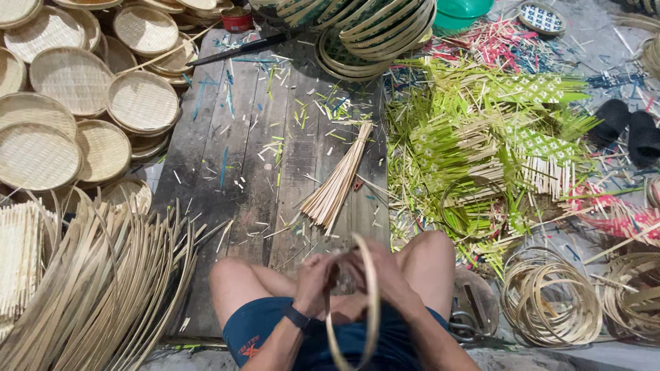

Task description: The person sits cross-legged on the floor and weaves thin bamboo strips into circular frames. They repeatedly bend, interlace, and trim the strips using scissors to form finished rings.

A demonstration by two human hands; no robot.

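Bamboo hoop [371,302] gripped by both hands' fingers [317,275] above lap.

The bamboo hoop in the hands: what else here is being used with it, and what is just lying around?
In use: left hand, right hand, bamboo hoop.

Lying about: bundle of sticks, woven trays, long knife, green woven mats, coiled hoops, loose bamboo strips.
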